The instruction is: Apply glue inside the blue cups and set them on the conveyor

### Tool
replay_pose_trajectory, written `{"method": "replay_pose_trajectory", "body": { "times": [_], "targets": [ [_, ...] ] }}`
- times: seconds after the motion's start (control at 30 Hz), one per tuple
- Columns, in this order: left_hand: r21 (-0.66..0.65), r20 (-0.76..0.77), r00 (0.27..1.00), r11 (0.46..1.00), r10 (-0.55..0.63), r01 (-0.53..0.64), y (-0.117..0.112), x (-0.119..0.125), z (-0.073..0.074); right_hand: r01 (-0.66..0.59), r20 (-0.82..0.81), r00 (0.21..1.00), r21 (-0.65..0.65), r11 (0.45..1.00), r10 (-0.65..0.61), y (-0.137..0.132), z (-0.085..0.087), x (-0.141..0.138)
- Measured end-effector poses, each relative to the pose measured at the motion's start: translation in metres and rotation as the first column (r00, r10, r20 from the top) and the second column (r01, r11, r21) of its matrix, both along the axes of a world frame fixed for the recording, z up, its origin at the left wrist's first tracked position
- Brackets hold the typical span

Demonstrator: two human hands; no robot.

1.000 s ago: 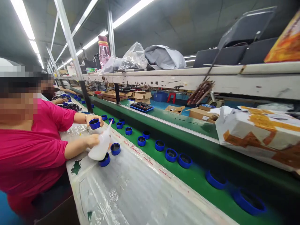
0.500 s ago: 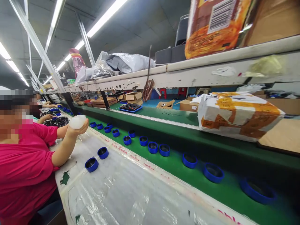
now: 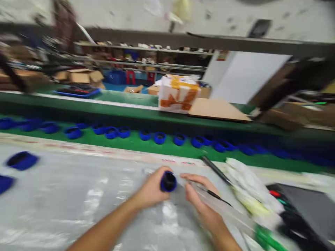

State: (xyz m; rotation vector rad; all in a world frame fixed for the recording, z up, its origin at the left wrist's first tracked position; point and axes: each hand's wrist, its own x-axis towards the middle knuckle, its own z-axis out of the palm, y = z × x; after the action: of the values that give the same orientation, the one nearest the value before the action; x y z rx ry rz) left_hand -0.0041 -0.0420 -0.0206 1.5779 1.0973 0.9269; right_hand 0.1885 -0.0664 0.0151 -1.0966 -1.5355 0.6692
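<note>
My left hand [image 3: 154, 188] is closed around a blue round cup-shaped part [image 3: 168, 181] with a black hollow inside, tilted towards me above the table. Just to its right, my right hand [image 3: 202, 195] is curled around a long translucent tube [image 3: 232, 212] with a thin dark piece along it. Blur hides the tube's exact kind; its far end lies near something green [image 3: 267, 237]. The right fingertips point at the blue part, with a small gap between. Two more blue parts, one of them a blue cup [image 3: 22, 160], rest on the table at the left.
Several blue cups [image 3: 159, 137] stand in a row on the green conveyor belt [image 3: 167, 149]. Right of my hands lie a crumpled white cloth or bag [image 3: 252, 186], a dark stick [image 3: 216, 169] and a black case [image 3: 303, 209]. A taped box [image 3: 178, 93] sits on the ledge behind.
My view has swung right and down, away from the neighbouring person in pink. Both my hands now show, the left with a blue cup-shaped part, the right with a translucent tube.
</note>
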Motion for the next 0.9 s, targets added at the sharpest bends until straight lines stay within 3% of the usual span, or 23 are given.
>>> {"method": "replay_pose_trajectory", "body": {
  "times": [0.17, 0.67, 0.9],
  "targets": [
    [0.034, -0.01, 0.999, 0.998, -0.05, 0.05, 0.004, -0.005, -0.002, -0.036, -0.103, 0.994, -0.085, 0.996, 0.027, 0.005, -0.01, -0.003],
    [0.047, -0.126, 0.989, 0.996, -0.073, 0.08, 0.001, -0.006, 0.002, -0.066, -0.141, 0.988, -0.038, 0.997, 0.06, -0.001, 0.001, -0.009],
    [0.053, -0.145, 0.986, 0.995, -0.079, 0.088, 0.001, -0.008, 0.003, -0.073, -0.097, 0.992, 0.05, 0.996, 0.078, 0.0, 0.003, -0.01]
  ]
}}
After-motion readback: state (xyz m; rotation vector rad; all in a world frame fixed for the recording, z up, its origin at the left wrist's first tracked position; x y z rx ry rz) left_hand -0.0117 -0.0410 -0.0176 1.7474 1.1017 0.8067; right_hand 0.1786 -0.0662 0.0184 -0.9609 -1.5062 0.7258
